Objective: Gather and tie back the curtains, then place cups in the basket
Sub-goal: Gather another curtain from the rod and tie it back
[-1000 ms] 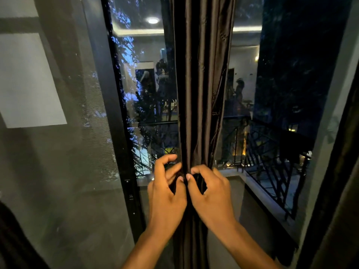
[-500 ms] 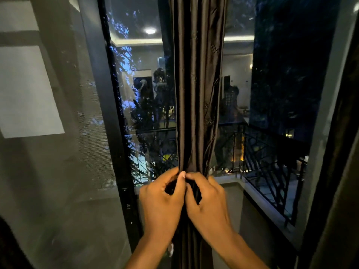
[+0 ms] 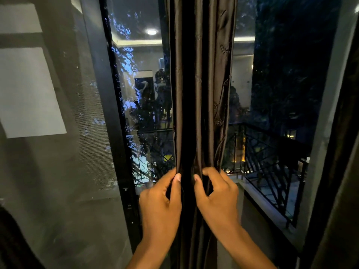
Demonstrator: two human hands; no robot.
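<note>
A dark brown curtain (image 3: 202, 90) hangs gathered into a narrow bundle in front of the window, straight ahead of me. My left hand (image 3: 160, 204) grips the bundle's left side at waist height, thumb on the front folds. On the right side my right hand (image 3: 217, 199) pinches folds of the same curtain between thumb and curled fingers. A tie band is hidden between my hands, if there is one. No cups and no basket are in view.
A black window frame (image 3: 116, 133) stands left of the curtain, with a mesh screen (image 3: 58, 152) beyond it. Behind the glass are a balcony railing (image 3: 272, 162) and dark trees. Another dark curtain (image 3: 342, 191) hangs at the right edge.
My hands, close together on the bundle half a second ago, have drawn slightly apart, each holding its own side of the curtain. The view has tilted a little.
</note>
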